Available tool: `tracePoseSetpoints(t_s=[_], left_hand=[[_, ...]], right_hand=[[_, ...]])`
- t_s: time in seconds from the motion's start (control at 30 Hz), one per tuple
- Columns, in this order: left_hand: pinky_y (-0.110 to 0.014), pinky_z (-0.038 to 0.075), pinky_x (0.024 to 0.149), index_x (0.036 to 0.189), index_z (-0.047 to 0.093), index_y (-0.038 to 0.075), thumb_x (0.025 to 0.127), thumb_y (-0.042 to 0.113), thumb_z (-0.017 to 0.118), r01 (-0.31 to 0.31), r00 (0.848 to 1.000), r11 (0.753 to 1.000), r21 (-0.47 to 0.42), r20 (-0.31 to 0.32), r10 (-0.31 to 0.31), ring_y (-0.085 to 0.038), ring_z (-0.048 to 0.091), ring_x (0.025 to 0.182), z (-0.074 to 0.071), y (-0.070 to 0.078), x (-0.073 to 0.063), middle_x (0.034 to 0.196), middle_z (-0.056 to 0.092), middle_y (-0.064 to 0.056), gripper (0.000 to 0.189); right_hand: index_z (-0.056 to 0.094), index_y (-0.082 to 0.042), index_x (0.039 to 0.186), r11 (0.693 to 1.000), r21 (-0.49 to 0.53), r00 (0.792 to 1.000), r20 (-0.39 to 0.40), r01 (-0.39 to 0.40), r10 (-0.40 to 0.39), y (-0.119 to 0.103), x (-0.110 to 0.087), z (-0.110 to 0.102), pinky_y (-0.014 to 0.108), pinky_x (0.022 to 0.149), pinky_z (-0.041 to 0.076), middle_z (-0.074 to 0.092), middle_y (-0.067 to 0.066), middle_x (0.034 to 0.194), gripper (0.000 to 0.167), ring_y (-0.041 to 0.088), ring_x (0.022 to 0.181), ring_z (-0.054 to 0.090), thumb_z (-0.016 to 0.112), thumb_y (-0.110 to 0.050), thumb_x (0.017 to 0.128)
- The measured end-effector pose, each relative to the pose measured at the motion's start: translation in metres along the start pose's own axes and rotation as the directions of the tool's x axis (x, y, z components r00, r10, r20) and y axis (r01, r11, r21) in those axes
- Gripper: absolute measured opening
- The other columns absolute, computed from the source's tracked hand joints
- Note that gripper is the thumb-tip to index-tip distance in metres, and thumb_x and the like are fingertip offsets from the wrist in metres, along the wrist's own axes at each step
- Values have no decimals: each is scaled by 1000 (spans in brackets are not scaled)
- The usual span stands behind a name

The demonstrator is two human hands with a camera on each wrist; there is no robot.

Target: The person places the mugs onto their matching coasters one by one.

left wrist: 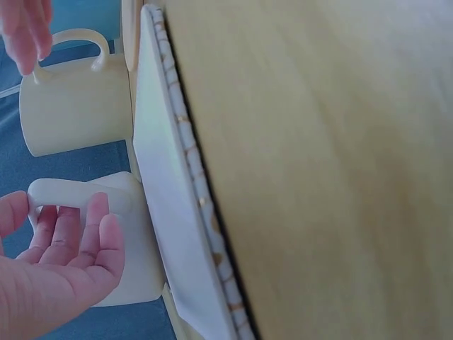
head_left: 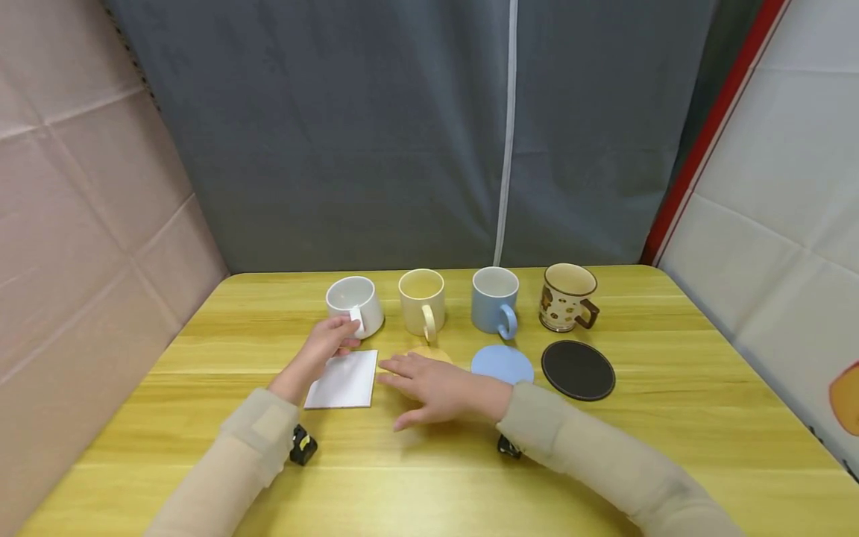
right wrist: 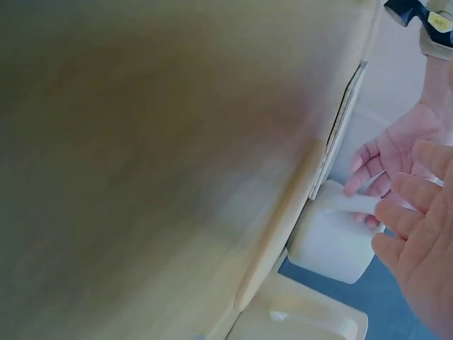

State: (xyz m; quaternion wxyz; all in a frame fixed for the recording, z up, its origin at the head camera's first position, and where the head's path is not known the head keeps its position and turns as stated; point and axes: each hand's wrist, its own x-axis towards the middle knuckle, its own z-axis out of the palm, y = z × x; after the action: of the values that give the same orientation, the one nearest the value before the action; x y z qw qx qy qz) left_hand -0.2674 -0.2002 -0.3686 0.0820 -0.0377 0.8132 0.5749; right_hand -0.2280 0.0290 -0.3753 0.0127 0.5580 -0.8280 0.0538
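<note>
My left hand (head_left: 321, 344) is at the handle of a white mug (head_left: 373, 307), thumb and fingers gripping it; the left wrist view shows the fingers curled at the handle (left wrist: 78, 190). Just in front of this mug lies a white square coaster (head_left: 344, 382), partly under my left hand in the head view. My right hand (head_left: 439, 386), palm down with fingers spread, hovers over the table and hides part of a round yellow coaster (head_left: 435, 353). Behind that coaster stands a pale yellow mug (head_left: 412, 309), its handle toward me.
To the right stand a blue mug (head_left: 486, 313) behind a round blue coaster (head_left: 498, 364), and a brown-patterned cream mug (head_left: 555, 298) behind a round black coaster (head_left: 579, 371). A grey curtain (head_left: 369, 149) hangs along the table's back edge.
</note>
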Motion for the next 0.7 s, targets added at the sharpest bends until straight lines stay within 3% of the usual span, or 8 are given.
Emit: tracePoseSetpoints(t_s=[0.33, 0.7], left_hand=[[-28, 44, 78, 126, 47, -4, 94, 28, 50, 12, 1000, 1000, 18, -24, -11, -29, 56, 104, -1, 1, 1, 120, 54, -19, 45], [-30, 44, 77, 115, 55, -10, 90, 21, 57, -15, 993, 1000, -10, -114, 14, -12, 55, 77, 0, 1, 0, 85, 63, -1, 40]], right_hand=[[30, -13, 143, 1000, 9, 998, 64, -15, 15, -6, 9, 1, 41, 111, 19, 25, 9, 149, 75, 28, 136, 24, 48, -58, 86], [32, -14, 142, 1000, -22, 993, 119, 2, 1, -8, 22, 11, 37, 111, 19, 24, 7, 150, 76, 24, 137, 23, 45, -62, 85]])
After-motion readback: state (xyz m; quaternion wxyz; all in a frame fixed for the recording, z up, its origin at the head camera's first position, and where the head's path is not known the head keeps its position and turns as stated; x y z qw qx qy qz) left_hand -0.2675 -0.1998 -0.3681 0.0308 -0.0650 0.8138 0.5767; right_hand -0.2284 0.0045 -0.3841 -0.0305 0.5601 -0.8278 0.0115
